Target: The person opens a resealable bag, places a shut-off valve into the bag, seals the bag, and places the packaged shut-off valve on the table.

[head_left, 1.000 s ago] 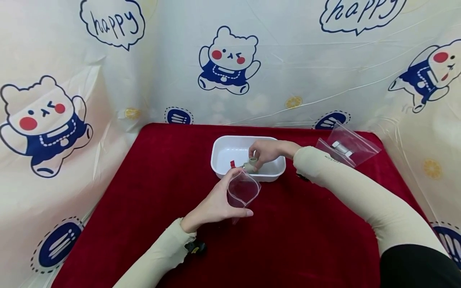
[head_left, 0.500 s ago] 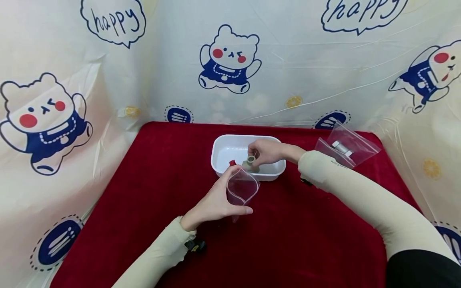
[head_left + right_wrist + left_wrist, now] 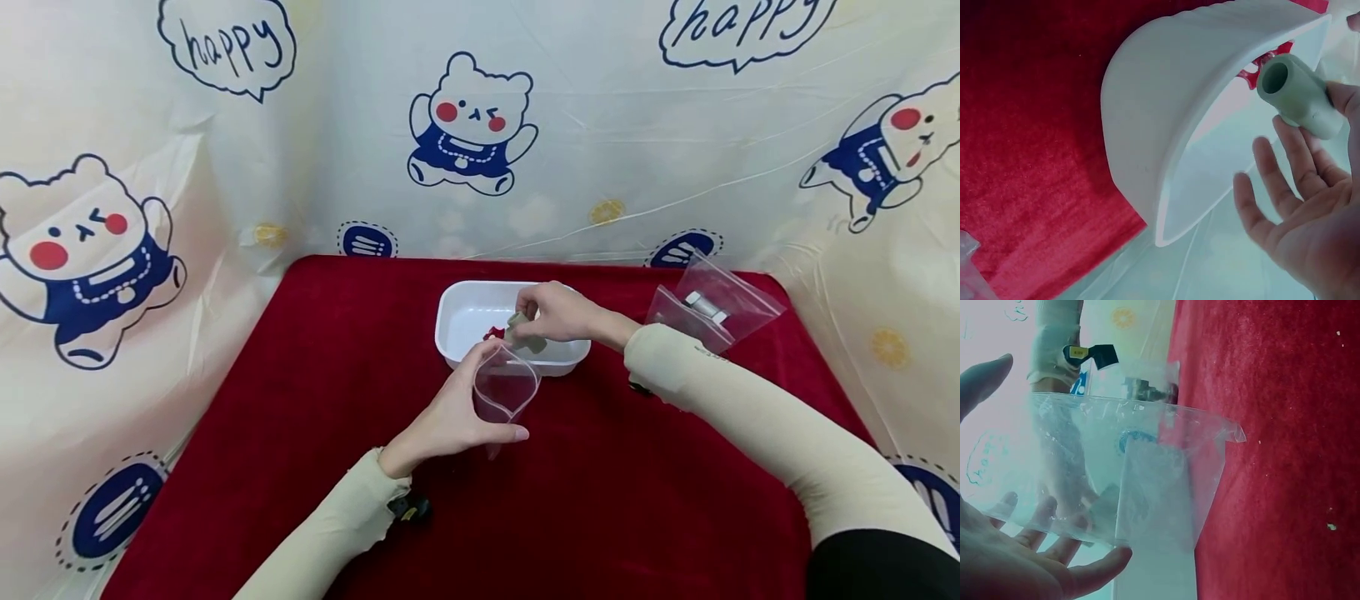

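Observation:
A clear zip bag [image 3: 507, 385] is held by my left hand [image 3: 453, 421], its mouth spread between thumb and fingers. In the left wrist view the bag [image 3: 1160, 481] hangs across the spread fingers. My right hand [image 3: 561, 313] pinches a grey-green pipe valve [image 3: 516, 330] over the white plastic tub, just beyond the bag's mouth. The right wrist view shows the valve's round open end [image 3: 1300, 94] between thumb and fingers, with a red handwheel [image 3: 1249, 77] behind it. The other fingers of that hand are spread.
The white tub [image 3: 450, 312] stands at the back middle of the red cloth [image 3: 360, 367]. To its right lies another clear zip bag [image 3: 742, 304] holding a metal bolt [image 3: 705, 307]. A printed curtain [image 3: 337, 133] encloses the back and sides.
The valve has tilted in my right hand and shifted slightly left, so its open end no longer faces the head camera. My left hand keeps the bag nearly still.

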Available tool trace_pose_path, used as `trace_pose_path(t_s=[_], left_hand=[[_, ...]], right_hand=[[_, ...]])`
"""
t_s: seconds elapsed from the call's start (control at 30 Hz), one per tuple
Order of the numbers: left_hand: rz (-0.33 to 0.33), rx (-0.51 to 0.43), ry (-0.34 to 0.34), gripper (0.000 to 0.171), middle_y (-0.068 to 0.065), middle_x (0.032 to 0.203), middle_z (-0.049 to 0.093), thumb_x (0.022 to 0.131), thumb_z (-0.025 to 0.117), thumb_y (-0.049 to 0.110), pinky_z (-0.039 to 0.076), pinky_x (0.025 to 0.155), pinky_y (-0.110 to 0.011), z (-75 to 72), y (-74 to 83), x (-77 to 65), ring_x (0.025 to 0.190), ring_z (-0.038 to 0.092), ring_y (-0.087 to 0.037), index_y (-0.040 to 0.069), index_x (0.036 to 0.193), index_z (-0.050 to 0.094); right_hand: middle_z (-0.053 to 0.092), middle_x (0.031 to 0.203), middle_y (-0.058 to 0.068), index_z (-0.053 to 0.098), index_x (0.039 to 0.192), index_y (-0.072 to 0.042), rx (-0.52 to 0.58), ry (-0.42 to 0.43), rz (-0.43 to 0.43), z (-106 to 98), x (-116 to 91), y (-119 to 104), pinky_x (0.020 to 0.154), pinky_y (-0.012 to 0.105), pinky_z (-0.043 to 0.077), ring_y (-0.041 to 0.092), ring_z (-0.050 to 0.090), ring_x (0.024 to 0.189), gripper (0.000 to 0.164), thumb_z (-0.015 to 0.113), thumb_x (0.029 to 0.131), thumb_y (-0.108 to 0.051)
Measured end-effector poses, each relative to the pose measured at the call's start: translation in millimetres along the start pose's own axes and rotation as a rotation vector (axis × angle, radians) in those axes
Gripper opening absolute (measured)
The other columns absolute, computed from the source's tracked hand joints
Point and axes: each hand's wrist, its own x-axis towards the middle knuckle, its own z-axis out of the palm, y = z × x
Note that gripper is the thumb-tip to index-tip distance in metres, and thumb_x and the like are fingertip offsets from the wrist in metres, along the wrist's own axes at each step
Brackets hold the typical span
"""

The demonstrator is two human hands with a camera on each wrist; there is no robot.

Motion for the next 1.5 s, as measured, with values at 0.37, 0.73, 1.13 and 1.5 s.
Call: trace_pose_path(t_s=[0.37, 0.73, 1.13, 1.5], left_hand=[[0.021, -0.011, -0.005, 0.103, -0.002, 0.146, 0.049, 0.074, 0.097, 0.024, 0.041, 0.112, -0.057, 3.6, -7.5, 1.3, 0.139, 0.047, -0.029, 0.011, 0.156, 0.035], [0.009, -0.001, -0.004, 0.101, -0.008, 0.148, 0.049, 0.074, 0.097, 0.026, 0.044, 0.111, -0.054, 5.0, -10.2, 1.0, 0.136, 0.049, -0.026, 0.021, 0.155, 0.035], [0.007, -0.013, -0.003, 0.098, -0.009, 0.147, 0.050, 0.075, 0.096, 0.024, 0.044, 0.111, -0.054, 6.4, -8.5, 2.8, 0.134, 0.050, -0.023, 0.020, 0.153, 0.037], [-0.007, -0.018, -0.023, 0.097, -0.013, 0.150, 0.048, 0.077, 0.094, 0.027, 0.046, 0.109, -0.053, 8.8, -6.6, 3.3, 0.135, 0.049, -0.023, 0.021, 0.153, 0.036]], right_hand=[[0.071, 0.089, 0.004, 0.072, 0.100, -0.007, -0.035, 0.130, 0.108, -10.7, -11.0, -13.9, 0.070, 0.035, 0.056, 0.020, 0.064, 0.079, 0.024, 0.081, 0.089, -0.027], [0.071, 0.088, 0.004, 0.071, 0.098, -0.008, -0.017, 0.182, 0.160, -29.3, -23.2, -32.4, 0.071, 0.037, 0.056, 0.021, 0.065, 0.080, 0.024, 0.077, 0.089, -0.030], [0.070, 0.083, 0.004, 0.071, 0.094, -0.009, 0.050, 0.189, 0.214, -54.5, -43.3, -60.1, 0.063, 0.036, 0.054, 0.022, 0.063, 0.075, 0.025, 0.077, 0.091, -0.034], [0.069, 0.082, 0.005, 0.071, 0.094, -0.008, 0.033, 0.211, 0.226, -66.9, -54.4, -71.2, 0.062, 0.036, 0.052, 0.022, 0.063, 0.076, 0.029, 0.076, 0.091, -0.036]])
